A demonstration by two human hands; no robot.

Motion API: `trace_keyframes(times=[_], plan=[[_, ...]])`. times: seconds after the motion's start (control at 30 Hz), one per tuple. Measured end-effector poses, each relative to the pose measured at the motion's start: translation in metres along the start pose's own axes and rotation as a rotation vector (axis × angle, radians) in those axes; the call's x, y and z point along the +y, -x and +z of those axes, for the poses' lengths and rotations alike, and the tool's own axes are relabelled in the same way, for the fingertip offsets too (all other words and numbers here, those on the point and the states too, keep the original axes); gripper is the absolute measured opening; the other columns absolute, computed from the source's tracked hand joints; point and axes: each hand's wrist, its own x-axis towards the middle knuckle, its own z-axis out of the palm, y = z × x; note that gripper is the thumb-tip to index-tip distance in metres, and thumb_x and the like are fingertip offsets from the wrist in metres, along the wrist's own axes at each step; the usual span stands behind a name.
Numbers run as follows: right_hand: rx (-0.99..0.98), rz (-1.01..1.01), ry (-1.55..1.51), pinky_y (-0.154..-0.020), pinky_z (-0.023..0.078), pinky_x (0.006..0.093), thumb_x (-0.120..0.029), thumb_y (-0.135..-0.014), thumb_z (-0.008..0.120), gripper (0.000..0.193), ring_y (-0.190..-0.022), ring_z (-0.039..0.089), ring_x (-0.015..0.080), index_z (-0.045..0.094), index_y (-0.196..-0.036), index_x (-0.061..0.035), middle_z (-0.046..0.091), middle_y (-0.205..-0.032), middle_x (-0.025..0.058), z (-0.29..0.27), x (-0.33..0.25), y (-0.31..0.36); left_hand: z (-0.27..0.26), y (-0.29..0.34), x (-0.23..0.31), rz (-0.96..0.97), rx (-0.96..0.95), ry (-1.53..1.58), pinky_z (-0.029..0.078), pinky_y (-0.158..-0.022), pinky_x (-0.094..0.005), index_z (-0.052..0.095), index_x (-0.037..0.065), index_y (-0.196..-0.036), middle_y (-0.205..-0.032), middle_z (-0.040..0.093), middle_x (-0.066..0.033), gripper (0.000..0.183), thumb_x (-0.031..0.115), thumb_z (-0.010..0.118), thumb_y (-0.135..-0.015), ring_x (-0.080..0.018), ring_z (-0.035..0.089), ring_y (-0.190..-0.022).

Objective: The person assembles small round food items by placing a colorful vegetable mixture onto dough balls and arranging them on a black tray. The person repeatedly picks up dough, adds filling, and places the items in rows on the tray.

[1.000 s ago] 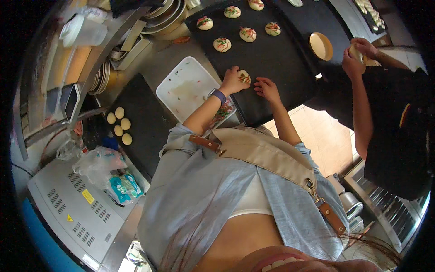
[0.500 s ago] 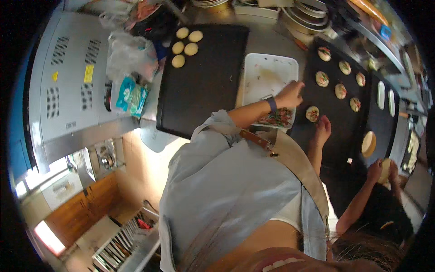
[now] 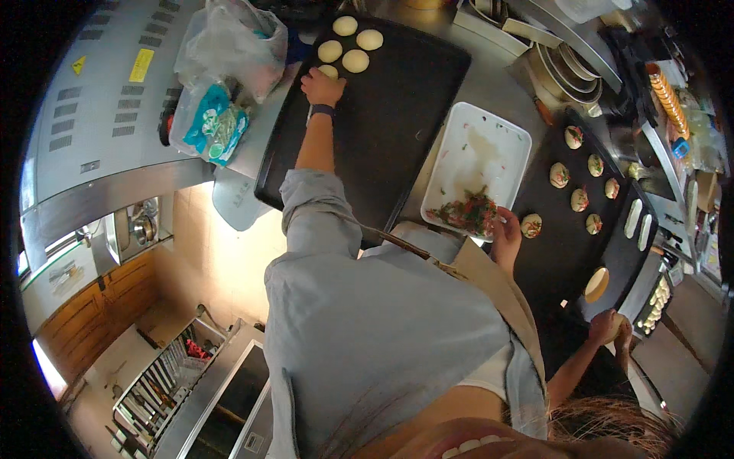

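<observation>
Over tray, left grip curled round dough ball, right grip at tub unclear

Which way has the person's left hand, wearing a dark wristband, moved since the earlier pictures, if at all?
Yes, the left hand moved left past the white rectangular tray to a pale round dough ball on a black rectangular tray.

A bakery kitchen, shown by black baking trays, pale dough rounds, and stacked round metal pans.
</observation>
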Motion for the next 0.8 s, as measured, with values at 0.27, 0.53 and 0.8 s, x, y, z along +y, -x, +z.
trace_keyframes(times=[0.27,0.53,0.8], plan=[[-0.018,-0.014,0.083,-0.075,0.047,0.0249,-0.005,-0.091,0.059,0.028,-0.090,0.060,0.0119,0.058,-0.118,0.0004,0.066,-0.106,0.0093,0.001,-0.003,0.013,0.031,-0.040,-0.010,0.023,-0.121,-0.059,0.048,-0.091,-0.0496,0.052,0.004,-0.122,-0.120,0.058,-0.0199,0.069,0.036,0.080,-0.067,-0.0377,0.053,-0.113],[-0.192,-0.045,0.156,-0.084,0.046,0.0287,-0.010,-0.094,0.059,0.037,-0.097,0.058,0.0141,0.053,-0.130,-0.0040,0.062,-0.111,0.0066,0.005,0.005,0.020,-0.003,0.110,0.025,0.318,-0.558,0.660,0.051,-0.077,-0.0372,0.059,0.001,-0.099,-0.094,0.064,-0.0117,0.041,0.026,0.074,-0.069,-0.0237,0.063,-0.086],[-0.157,0.393,-0.501,-0.086,0.051,0.0335,-0.035,-0.096,0.058,0.046,-0.101,0.058,0.0174,0.051,-0.134,-0.0100,0.058,-0.121,0.0052,0.010,-0.024,0.036,0.021,0.332,0.115,0.654,-1.408,1.036,0.051,-0.079,-0.0343,0.053,0.004,-0.114,-0.106,0.060,-0.0074,0.047,0.014,0.074,-0.074,-0.0173,0.059,-0.094]])
